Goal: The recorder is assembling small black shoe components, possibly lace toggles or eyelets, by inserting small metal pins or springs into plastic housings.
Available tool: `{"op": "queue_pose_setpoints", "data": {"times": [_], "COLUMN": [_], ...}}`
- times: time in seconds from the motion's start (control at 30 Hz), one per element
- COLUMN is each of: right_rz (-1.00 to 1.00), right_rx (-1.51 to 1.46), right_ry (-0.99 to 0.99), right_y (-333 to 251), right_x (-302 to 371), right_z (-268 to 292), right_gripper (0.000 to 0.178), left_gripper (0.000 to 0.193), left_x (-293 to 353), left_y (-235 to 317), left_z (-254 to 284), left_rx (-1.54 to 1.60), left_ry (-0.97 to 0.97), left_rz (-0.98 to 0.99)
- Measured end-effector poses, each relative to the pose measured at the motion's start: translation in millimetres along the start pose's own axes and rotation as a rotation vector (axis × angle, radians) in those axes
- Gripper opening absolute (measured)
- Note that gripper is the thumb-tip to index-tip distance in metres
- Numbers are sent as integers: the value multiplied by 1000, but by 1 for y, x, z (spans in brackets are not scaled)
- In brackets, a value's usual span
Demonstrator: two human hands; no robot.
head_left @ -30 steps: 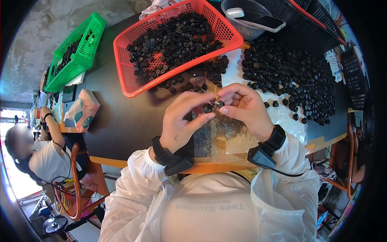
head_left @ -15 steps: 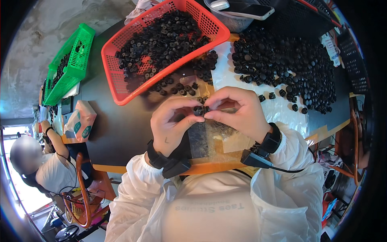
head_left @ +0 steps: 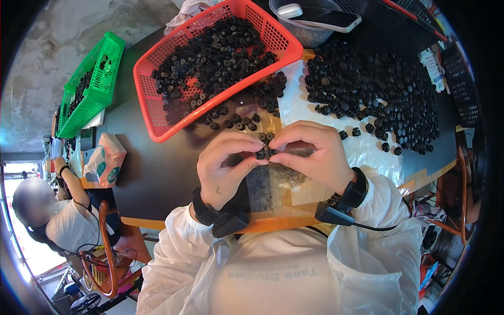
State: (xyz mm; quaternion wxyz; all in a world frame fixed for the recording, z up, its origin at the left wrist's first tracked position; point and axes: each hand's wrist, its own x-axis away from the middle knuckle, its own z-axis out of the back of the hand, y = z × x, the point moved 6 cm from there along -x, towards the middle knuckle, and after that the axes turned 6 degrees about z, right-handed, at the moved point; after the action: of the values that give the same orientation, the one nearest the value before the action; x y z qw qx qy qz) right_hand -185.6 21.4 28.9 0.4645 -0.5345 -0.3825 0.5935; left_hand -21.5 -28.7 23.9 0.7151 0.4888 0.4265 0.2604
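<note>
Right at the table's near edge, both hands meet over a clear plastic sheet (head_left: 273, 184) laid on the dark table (head_left: 157, 173). The left hand (head_left: 226, 168) and the right hand (head_left: 315, 157) pinch one small black rubber part (head_left: 261, 154) between their thumbs and forefingers, fingertips nearly touching, the other fingers curled in. It sits just above the sheet, between the two hands. Each wrist wears a black band, and white sleeves cover the forearms.

Just beyond the hands, a few loose black parts (head_left: 239, 122) lie by the rim of a red basket (head_left: 157, 113), which is heaped with the same pieces. To the right, a big spread of black round caps (head_left: 378, 89) covers a white plastic sheet (head_left: 367, 152). A green basket (head_left: 92, 89) stands well off to the left, a small tissue box (head_left: 105, 160) near it. Farther left, another person sits at the table.
</note>
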Motion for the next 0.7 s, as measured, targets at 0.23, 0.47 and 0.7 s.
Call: {"op": "queue_pose_setpoints", "data": {"times": [0.23,0.47,0.7], "right_rz": [8,46,74], "right_rx": [-30,7,20], "right_ry": [-11,-1,-2], "right_y": [1,-1,-3], "right_x": [-1,1,-2], "right_z": [-1,2,-1], "right_gripper": [21,20,20], "left_gripper": [26,25,26], "left_x": [-2,-1,-4], "left_y": [0,2,4], "left_z": [-2,-1,0], "left_rx": [-51,-56,-61], "left_ry": [-39,-24,-21], "left_rz": [8,-46,-51]}}
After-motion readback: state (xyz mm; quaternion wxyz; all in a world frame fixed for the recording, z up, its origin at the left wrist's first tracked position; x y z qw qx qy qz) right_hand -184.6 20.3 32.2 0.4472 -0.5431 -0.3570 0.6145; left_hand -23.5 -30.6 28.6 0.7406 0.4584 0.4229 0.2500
